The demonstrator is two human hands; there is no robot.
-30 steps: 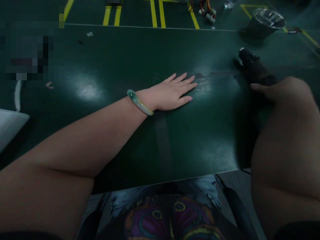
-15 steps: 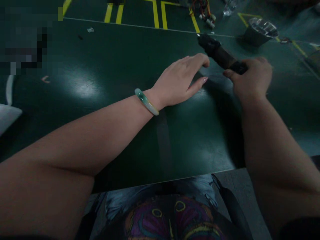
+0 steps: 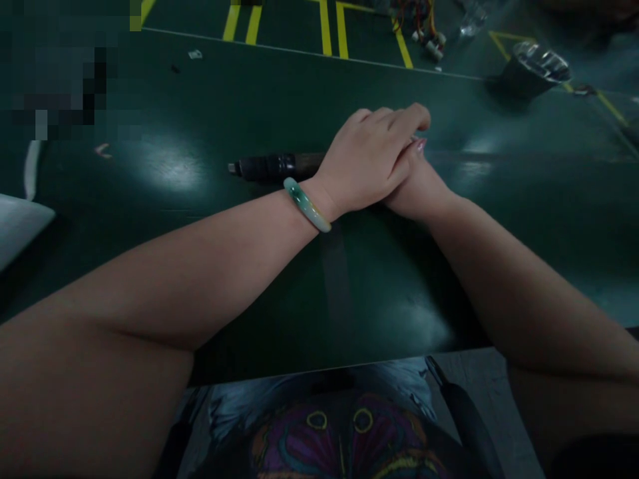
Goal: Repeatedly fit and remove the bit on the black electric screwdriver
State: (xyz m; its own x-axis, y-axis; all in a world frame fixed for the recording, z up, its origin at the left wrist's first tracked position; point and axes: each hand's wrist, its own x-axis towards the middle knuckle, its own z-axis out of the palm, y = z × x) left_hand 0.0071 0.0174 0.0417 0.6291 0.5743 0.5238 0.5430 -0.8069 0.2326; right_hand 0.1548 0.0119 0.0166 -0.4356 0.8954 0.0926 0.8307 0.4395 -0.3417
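Two hands meet on the green table (image 3: 239, 93) in the head view. The left hand (image 3: 372, 159) lies cupped over the right hand (image 3: 422, 189); whether either grips cannot be told. The dark tool (image 3: 274, 166) lies flat on the table, poking leftward from under the left hand, just beyond the bangle (image 3: 307, 205).

dark cup (image 3: 522, 81), coloured wires (image 3: 425, 28)

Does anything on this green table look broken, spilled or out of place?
Nothing looks broken or spilled. The dark cylindrical tool lies flat on the green table under the left hand, which covers the right hand. Only small scraps lie far off.
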